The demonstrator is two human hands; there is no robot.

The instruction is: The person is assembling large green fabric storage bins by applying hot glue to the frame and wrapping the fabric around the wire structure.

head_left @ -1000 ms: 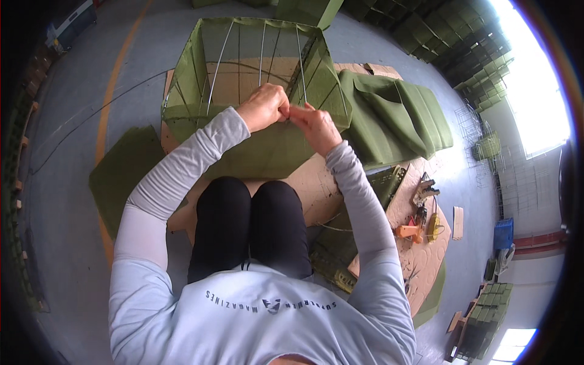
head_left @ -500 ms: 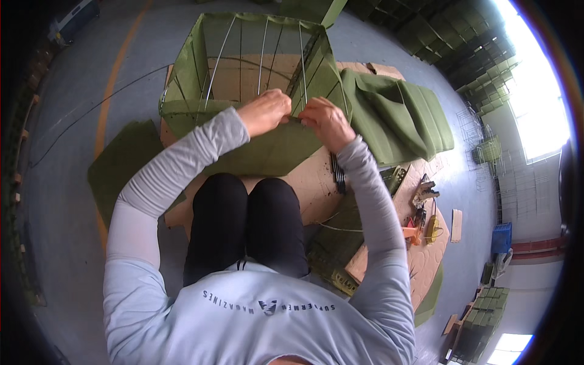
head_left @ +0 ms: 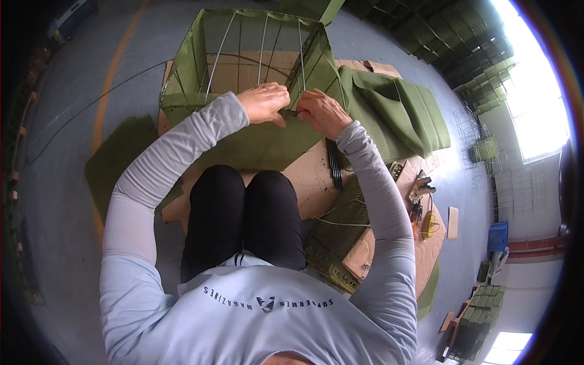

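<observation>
A box-shaped green fabric cover (head_left: 255, 145) stands in front of my knees, stretched over a thin metal wire frame (head_left: 262, 52). My left hand (head_left: 263, 103) is over its near upper edge, thumb apart from the fingers, with nothing visible in its grasp. Close beside it, my right hand (head_left: 323, 113) has its fingers curled and pressed together on the same fabric edge near the right corner. The fingertips of my right hand are partly hidden, so whether a small part is also pinched there cannot be seen.
Cardboard (head_left: 310, 194) lies under the cover. Folded green fabric (head_left: 395, 115) lies to the right, a flat green piece (head_left: 125, 158) to the left. A bundle of black rods (head_left: 334, 164), a green crate (head_left: 334, 243) and a yellow-handled tool (head_left: 429, 225) are at the right.
My left hand has loosened from its pinch, its thumb now apart from the fingers. My right hand stays at the fabric edge, shifted slightly. An orange item by the tools is now mostly out of sight.
</observation>
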